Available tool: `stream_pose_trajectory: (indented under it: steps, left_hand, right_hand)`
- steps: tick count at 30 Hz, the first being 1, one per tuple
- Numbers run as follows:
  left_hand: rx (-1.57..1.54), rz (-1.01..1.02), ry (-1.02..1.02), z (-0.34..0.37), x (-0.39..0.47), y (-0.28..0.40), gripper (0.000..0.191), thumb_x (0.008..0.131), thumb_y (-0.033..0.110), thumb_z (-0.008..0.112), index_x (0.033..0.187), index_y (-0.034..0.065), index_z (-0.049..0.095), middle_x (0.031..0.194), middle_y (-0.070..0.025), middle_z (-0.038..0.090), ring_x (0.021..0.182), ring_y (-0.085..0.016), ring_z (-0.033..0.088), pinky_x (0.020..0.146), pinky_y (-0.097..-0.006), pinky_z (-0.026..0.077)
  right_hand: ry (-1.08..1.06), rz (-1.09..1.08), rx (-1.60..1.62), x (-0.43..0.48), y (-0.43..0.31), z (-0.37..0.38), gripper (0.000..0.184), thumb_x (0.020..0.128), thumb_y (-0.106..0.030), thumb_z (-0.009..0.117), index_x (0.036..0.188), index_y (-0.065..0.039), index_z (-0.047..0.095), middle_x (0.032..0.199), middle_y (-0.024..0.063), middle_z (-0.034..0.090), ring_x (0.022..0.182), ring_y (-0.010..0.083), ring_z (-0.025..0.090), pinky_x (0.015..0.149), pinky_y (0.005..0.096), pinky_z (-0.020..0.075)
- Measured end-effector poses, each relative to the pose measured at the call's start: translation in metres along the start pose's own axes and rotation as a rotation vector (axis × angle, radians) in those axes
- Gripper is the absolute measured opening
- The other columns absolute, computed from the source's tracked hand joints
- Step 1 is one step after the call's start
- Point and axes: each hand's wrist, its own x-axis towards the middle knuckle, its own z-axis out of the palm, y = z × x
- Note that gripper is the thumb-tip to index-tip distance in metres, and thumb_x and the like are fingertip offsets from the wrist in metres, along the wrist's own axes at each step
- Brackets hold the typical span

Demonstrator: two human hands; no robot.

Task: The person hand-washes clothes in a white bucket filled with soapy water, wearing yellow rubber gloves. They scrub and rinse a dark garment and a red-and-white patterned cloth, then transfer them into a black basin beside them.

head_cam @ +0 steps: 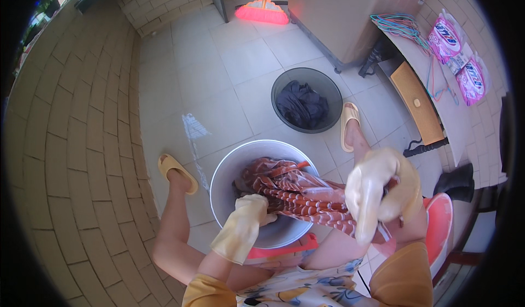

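Note:
A wet, rust-red cloth with white stripes [287, 184] stretches between my two hands, partly inside a round metal basin [229, 159]. My left hand [250, 212], in a cream rubber glove, grips the cloth inside the basin near its lower left. Beyond the basin's right rim, my right hand [381, 192], gloved too, is closed around the other end of the cloth, above my right thigh. Some darker fabric lies in the basin behind my left hand. Part of a pink-red plastic object [283, 250] shows under the basin's near edge.
A dark grey tub [275, 110] with dark cloth [303, 101] stands ahead. A red plastic basin [445, 225] is at my right. A table [447, 118] holds hangers [400, 26] and pink detergent bags [447, 40]. Black boots [455, 182] and a pink broom [262, 14] are also there; a brick wall [82, 143] stands left.

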Motion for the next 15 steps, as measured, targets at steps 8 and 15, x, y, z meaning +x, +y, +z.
stream_pose_trajectory:
  steps: [8, 15]
  left_hand:
    - [-0.148, 0.142, 0.594, 0.021, 0.029, 0.027, 0.048, 0.09, 0.043, 0.072, 0.124, 0.009, 0.065, 0.115, -0.0112, 0.073, 0.114, -0.034, 0.069, 0.098, -0.0438, 0.054]
    - [-0.512, 0.127, 0.474, 0.052, 0.06, -0.015, 0.021, 0.093, 0.024, 0.063, 0.103, 0.0072, 0.073, 0.109, -0.0163, 0.074, 0.099, -0.037, 0.07, 0.092, -0.0431, 0.054]
  right_hand:
    - [-0.213, -0.005, -0.122, -0.004, 0.003, -0.003, 0.027, 0.085, -0.003, 0.073, 0.106, 0.013, 0.075, 0.076, 0.023, 0.07, 0.064, 0.0336, 0.067, 0.065, 0.0387, 0.0534]
    - [0.495, 0.337, -1.116, -0.003, -0.005, -0.006, 0.069, 0.082, -0.028, 0.085, 0.142, -0.005, 0.059, 0.11, 0.0109, 0.07, 0.1, 0.0165, 0.069, 0.088, 0.0286, 0.0518]
